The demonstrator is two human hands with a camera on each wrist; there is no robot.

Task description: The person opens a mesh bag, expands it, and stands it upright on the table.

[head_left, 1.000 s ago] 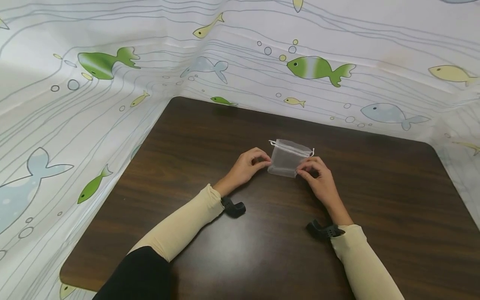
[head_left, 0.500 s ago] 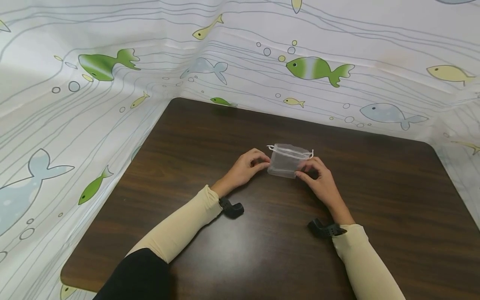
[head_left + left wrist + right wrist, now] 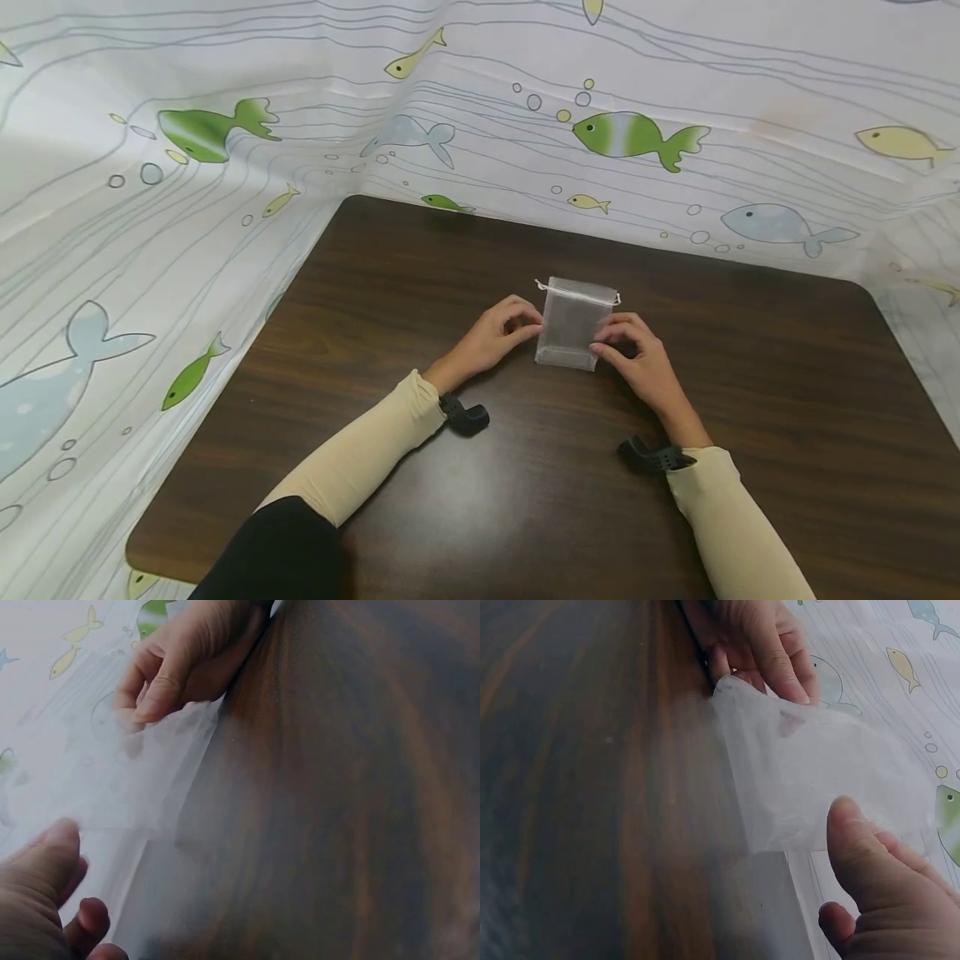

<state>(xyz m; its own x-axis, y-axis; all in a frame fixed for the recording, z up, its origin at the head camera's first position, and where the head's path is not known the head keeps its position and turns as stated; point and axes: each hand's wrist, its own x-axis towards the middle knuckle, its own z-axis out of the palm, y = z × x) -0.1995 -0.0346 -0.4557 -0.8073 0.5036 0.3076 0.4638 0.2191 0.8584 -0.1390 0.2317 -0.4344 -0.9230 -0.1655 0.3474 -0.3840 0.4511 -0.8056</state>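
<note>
A small sheer white drawstring pouch (image 3: pixel 574 321) is stretched between both hands over the table, its corded mouth toward the back wall. My left hand (image 3: pixel 501 333) pinches its left edge between thumb and fingers. On the opposite edge, my right hand (image 3: pixel 636 354) pinches the fabric the same way. In the left wrist view the thin pouch (image 3: pixel 169 769) spans from one hand to the other. The right wrist view shows the pouch (image 3: pixel 817 765) with one bottom corner sticking out past the fingers. Nothing shows inside the see-through mesh.
A dark wood-grain table (image 3: pixel 420 258) lies beneath the hands. Behind it and on the left rises a white fish-print sheet (image 3: pixel 495 167). Black wrist mounts (image 3: pixel 465 417) sit at the ends of the cream sleeves (image 3: pixel 367 450).
The pouch dipped flatter half a second ago and now tilts up, showing more of its face, with its bottom edge lower in view. Both hands keep their places on its sides.
</note>
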